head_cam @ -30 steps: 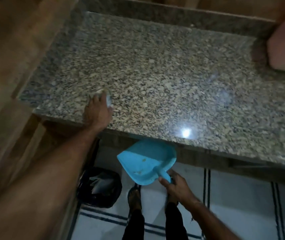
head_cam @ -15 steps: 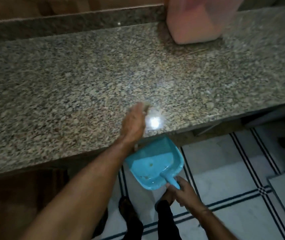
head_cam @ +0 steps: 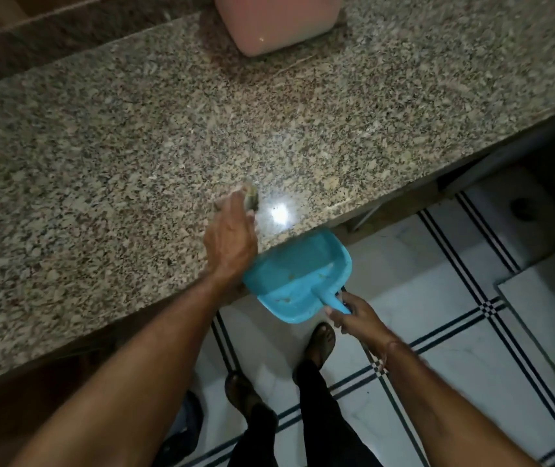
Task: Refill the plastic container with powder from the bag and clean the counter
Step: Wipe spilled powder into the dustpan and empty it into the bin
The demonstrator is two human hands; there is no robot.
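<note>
My left hand (head_cam: pixel 230 235) lies palm-down on the speckled granite counter (head_cam: pixel 134 146) near its front edge, pressing a small crumpled cloth (head_cam: pixel 251 197) that shows past the fingertips. My right hand (head_cam: pixel 357 316) grips the handle of a blue dustpan (head_cam: pixel 298 278), held just under the counter's edge beside the left hand; a few crumbs lie in the pan. A pink plastic container (head_cam: pixel 276 21) stands at the back of the counter, cut off by the top of the frame. The bag is out of view.
A bright light reflection (head_cam: pixel 279 214) sits on the counter right of my left hand. Below are white floor tiles with dark stripes (head_cam: pixel 471 315), my feet (head_cam: pixel 320 342) in sandals, and a dark opening under the counter at the right.
My left hand swept the cloth rightward along the counter's front edge, and the dustpan followed beneath the edge. The view shifted right, bringing the pink container to the top centre.
</note>
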